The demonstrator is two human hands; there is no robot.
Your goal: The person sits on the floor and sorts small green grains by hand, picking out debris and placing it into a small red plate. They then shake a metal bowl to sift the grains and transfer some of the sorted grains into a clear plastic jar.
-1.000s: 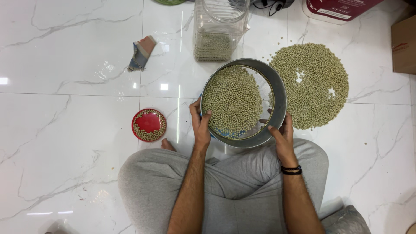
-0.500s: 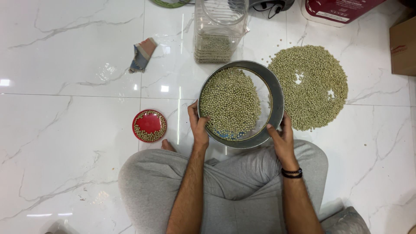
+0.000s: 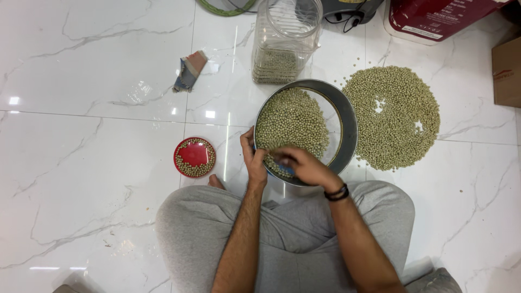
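A round metal sieve (image 3: 347, 116) full of small green peas (image 3: 290, 122) rests tilted on the white marble floor in front of my crossed legs. My left hand (image 3: 253, 158) grips its near left rim. My right hand (image 3: 301, 163) has reached into the sieve's near side, fingers bent down among the peas; whether it holds any is hidden. A black band sits on my right wrist.
A wide flat pile of peas (image 3: 399, 116) lies on the floor right of the sieve. A small red lid (image 3: 194, 157) with peas sits to the left. Behind stand a clear plastic jar (image 3: 282, 40), a torn packet (image 3: 190, 70), a red bag (image 3: 434, 19) and a cardboard box (image 3: 507, 70).
My right hand has left the sieve's right rim and moved left into the peas. The left hand still holds the rim.
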